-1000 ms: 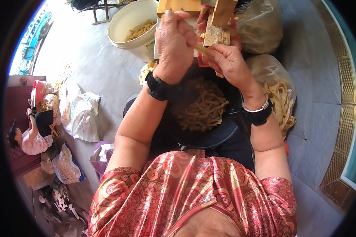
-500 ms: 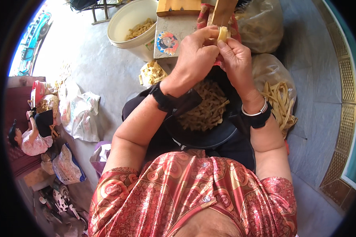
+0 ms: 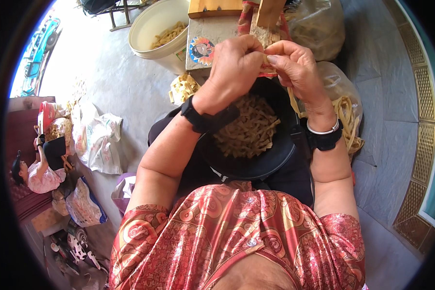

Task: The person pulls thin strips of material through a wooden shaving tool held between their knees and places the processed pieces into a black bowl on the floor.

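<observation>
My left hand and my right hand meet fingertip to fingertip, both closed in a pinch. Between them is a pale yellow strip, whose kind I cannot make out; its tail hangs below my right palm. Just beyond my fingers, a worn wooden block lies on red cloth beside an upright wooden piece. Below my hands, a black basin sits at my lap, holding many short pale pieces. My fingers hide the strip's upper end.
A white bucket with similar pieces stands far left, beside a pale box-like stand. Pale pieces lie in a small bag below it. Long strips spill from a clear bag at right. Another person sits at far left.
Both hands have come down and nearer from the upright wood, uncovering the block. My right hand has shifted right, and a length of strip now dangles beneath it.
</observation>
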Motion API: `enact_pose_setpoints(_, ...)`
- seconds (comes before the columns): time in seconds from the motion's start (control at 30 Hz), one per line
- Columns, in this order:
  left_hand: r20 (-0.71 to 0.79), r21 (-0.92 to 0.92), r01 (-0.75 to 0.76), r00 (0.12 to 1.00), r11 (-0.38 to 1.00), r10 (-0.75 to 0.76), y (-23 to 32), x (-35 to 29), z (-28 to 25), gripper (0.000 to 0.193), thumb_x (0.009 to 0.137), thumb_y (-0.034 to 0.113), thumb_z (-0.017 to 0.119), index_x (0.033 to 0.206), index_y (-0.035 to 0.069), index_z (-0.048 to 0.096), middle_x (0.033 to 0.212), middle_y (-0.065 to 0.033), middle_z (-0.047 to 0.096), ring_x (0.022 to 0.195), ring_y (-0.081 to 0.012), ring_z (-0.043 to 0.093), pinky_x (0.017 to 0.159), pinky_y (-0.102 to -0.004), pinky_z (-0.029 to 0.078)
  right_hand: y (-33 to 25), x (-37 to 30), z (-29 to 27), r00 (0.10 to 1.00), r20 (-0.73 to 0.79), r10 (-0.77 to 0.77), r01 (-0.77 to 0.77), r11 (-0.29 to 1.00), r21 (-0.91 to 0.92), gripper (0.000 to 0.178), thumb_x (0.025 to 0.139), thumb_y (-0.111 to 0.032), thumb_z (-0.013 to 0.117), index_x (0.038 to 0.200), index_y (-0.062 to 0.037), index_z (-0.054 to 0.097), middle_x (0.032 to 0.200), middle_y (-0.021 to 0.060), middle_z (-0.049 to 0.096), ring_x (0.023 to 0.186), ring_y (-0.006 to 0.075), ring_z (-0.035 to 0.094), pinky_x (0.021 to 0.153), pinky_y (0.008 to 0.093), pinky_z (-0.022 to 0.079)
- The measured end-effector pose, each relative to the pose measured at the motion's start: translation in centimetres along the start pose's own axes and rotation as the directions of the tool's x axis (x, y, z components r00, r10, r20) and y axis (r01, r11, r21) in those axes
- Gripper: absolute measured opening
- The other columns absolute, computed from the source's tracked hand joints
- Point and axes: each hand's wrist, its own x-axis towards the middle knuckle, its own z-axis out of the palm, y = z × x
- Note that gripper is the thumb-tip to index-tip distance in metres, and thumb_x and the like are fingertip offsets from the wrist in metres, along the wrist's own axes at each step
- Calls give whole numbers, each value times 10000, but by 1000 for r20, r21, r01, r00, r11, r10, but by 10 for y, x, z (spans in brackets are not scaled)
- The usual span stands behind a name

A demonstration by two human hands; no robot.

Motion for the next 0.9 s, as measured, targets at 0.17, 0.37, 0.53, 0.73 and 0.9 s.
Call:
enact_pose_setpoints(0.17,95,199,-10,995,980,-9,14,-1,-9,63,739,25,543,691,-14,530,609,-45,586,577,-80,570,523,-210,457,6,5,-20,941,329,80,-201,915,351,106,839,-98,558,900,-28,607,529,-82,408,421,1,301,378,156,255)
enact_pose_setpoints(0.37,-50,272,-182,978,945,203,15,-4,-11,93,718,57,586,795,4,582,632,-62,600,607,-99,603,555,-235,469,16,6,-10,956,290,-41,-161,755,636,92,870,-96,526,894,-35,590,534,-77,361,416,13,274,379,161,242)
enact_pose_setpoints(0.53,194,398,-282,956,873,220,24,-1,-20,262,712,215,677,842,-3,615,606,-100,584,540,-136,566,518,-257,450,13,7,-11,990,139,5,-70,883,464,98,876,-111,524,896,-35,582,542,-77,372,422,10,282,379,168,241)
enact_pose_setpoints(0.73,347,-223,231,927,947,-145,25,4,-33,306,876,201,527,619,35,536,501,22,444,423,-76,388,418,-209,318,1,4,-17,992,91,-92,71,975,209,144,871,-144,546,853,-17,610,535,-65,442,417,4,328,376,158,241)
enact_pose_setpoints(0.9,419,-261,314,889,913,-186,14,11,-55,329,881,238,520,613,47,517,541,-13,480,446,-83,423,437,-210,322,0,2,-36,979,119,-165,164,986,21,143,848,-133,579,808,-10,639,537,-58,479,414,0,348,374,156,250)
